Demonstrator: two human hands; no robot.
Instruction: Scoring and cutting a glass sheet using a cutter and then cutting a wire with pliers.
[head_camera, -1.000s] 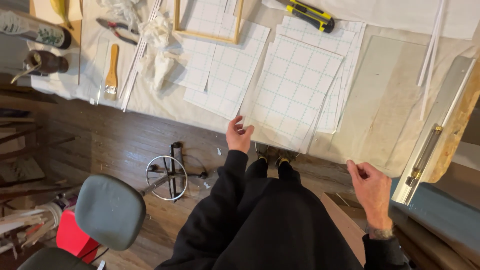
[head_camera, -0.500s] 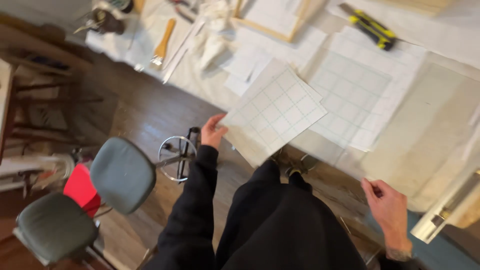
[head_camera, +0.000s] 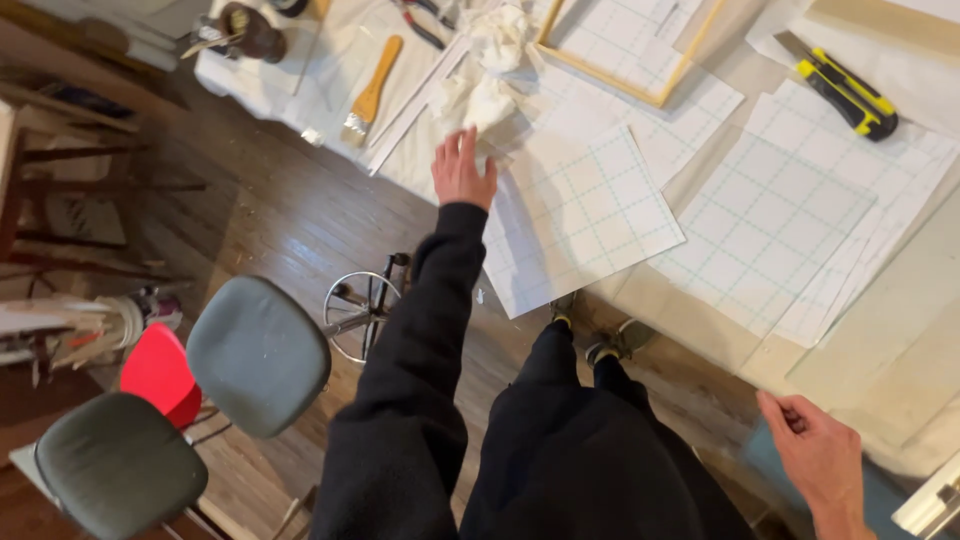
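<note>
The left hand (head_camera: 462, 170) reaches out at about 11 o'clock from the body, fingers spread wide and palm down, holding nothing; its fingertips lie at the near left edge of a square white sheet with a pale green grid (head_camera: 580, 215), though whether skin touches paper cannot be told. That sheet lies tilted on the worktop (head_camera: 900, 300), one corner overhanging the edge above the floor. The right hand (head_camera: 822, 460) hangs low at 4 o'clock, loosely curled, fingers half closed on nothing, just clear of the worktop's near edge.

At 12 o'clock from the left hand sits a crumpled white cloth (head_camera: 495, 60). At 10 o'clock lies a flat paintbrush with a wooden handle (head_camera: 370, 95). A light wooden frame (head_camera: 630, 50) rests over more gridded paper at 1 o'clock. A yellow and black utility knife (head_camera: 845, 95) lies at 2 o'clock, and a larger stack of gridded sheets (head_camera: 770, 225) at 3 o'clock.

Below is a dark wooden plank floor (head_camera: 270, 220), with a grey padded stool (head_camera: 258, 355), a dark green stool (head_camera: 115, 465) and a red seat (head_camera: 158, 370) at 8 o'clock.
</note>
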